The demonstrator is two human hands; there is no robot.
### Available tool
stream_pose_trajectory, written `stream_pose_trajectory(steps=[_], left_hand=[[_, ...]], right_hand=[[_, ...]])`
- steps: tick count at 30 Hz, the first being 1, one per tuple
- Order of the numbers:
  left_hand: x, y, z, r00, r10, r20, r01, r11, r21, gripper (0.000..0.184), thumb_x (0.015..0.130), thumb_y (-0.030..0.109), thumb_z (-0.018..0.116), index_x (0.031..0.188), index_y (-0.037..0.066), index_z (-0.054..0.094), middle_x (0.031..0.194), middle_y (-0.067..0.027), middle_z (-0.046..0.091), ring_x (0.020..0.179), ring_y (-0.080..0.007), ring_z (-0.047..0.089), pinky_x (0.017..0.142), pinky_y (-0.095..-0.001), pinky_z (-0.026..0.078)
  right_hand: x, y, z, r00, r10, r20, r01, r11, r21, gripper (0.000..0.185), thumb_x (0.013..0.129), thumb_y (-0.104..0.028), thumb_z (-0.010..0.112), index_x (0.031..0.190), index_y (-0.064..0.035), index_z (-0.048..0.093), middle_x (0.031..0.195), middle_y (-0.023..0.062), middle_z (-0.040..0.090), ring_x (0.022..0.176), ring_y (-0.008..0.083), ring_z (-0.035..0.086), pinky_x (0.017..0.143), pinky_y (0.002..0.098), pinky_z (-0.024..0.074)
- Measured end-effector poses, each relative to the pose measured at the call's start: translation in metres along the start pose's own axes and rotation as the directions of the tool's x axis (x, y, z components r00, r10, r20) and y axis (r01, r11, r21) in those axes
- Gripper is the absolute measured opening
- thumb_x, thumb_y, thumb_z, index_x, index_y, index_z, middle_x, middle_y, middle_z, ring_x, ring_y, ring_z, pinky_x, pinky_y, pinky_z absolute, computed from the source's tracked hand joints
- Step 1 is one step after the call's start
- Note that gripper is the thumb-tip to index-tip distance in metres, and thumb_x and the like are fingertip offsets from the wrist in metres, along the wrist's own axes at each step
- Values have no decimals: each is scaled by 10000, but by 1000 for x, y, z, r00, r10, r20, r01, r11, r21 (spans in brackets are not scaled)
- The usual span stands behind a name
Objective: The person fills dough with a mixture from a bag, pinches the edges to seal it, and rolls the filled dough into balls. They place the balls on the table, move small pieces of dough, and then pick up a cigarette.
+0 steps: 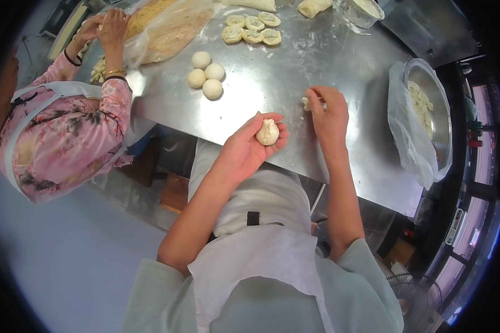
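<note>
left hand point(254, 140), centre of the frame: palm up, fingers loosely cupped around a pale round dough bun with a gathered top point(268, 133). right hand point(329, 105), right of centre: thumb and fingertips pinched narrow on a small off-white scrap point(305, 103), probably dough, over the grey metal tabletop point(366, 133). upper left of centre: four smooth pale dough balls point(213, 89) in a close cluster. upper centre: six flat, round, filled dough pieces point(253, 36) in two rows. right side: round silver metal bowl point(441, 111) holding a pale green mixture point(420, 108).
</note>
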State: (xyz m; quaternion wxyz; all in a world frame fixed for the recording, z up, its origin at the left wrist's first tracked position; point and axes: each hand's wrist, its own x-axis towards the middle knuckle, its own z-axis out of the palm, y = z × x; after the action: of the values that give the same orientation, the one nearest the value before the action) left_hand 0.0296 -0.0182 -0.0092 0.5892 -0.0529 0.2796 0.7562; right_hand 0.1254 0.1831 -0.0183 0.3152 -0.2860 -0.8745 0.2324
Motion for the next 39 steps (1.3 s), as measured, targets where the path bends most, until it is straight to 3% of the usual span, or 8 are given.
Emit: stream_pose_trajectory(steps=[4,7,10,15,18,27,34,39], left_hand=[[0,1,5,966,236,-102,-215,959,186,418,1086,237,540,1385,-55,552,1312,-188,598,1217,-276,604,1040,-419,528],[7,-5,10,658,686,312,-412,-19,911,442,1041,202,587,1400,-53,543,1377,-200,563,1283,-327,562,1123,-504,451],[28,-32,-6,704,442,555,-177,-648,741,479,1011,168,607,1436,-37,526,1466,-210,510,1355,-357,509,1211,-528,327],[11,-6,-8,539,712,451,-472,-189,861,439,989,72,595,1421,-1,566,1407,-195,603,1335,-405,537,1220,-508,281],[-4,12,-20,519,847,116,-420,135,898,260,1033,29,541,1267,-12,646,1189,-132,683,1078,-196,653,941,-306,510],[7,16,-63,498,854,149,-399,73,914,171,1035,-23,547,1093,-16,707,985,-64,712,910,-132,678,831,-268,535],[15,18,-72,329,872,362,-371,-233,899,194,896,-123,598,991,-14,728,919,-128,735,816,-229,704,743,-312,555],[15,18,-71,317,870,377,-380,-248,891,234,839,-125,612,981,12,736,919,-125,730,813,-275,696,712,-358,550]], right_hand=[[-12,-2,-7,982,148,-113,-124,973,195,140,987,-174,719,998,-35,730,947,65,703,915,214,632,835,322,497],[-23,-8,-6,963,257,-82,-207,900,384,139,1008,-152,703,1018,-15,726,938,38,691,883,145,615,817,292,496],[-39,-18,2,930,366,38,-329,780,532,154,1022,-152,693,1044,-2,722,953,14,688,868,102,598,806,267,496],[-51,-22,3,881,403,247,-472,723,504,195,982,-148,734,1115,-7,718,981,15,690,868,95,595,808,265,506],[-55,-24,-1,893,245,377,-366,883,294,441,899,-191,808,1278,-27,653,1098,85,679,898,168,630,826,311,534],[-51,-76,33,905,99,414,-103,995,-13,604,826,-260,854,1308,-12,585,1211,193,615,1028,384,648,864,447,547],[-8,-68,35,921,107,374,-200,955,219,458,820,-120,817,1229,-21,638,1140,169,623,981,343,659,812,400,560],[24,-62,88,943,-140,300,59,962,266,466,819,-110,811,1245,-33,638,1133,171,624,932,335,655,793,400,555]])
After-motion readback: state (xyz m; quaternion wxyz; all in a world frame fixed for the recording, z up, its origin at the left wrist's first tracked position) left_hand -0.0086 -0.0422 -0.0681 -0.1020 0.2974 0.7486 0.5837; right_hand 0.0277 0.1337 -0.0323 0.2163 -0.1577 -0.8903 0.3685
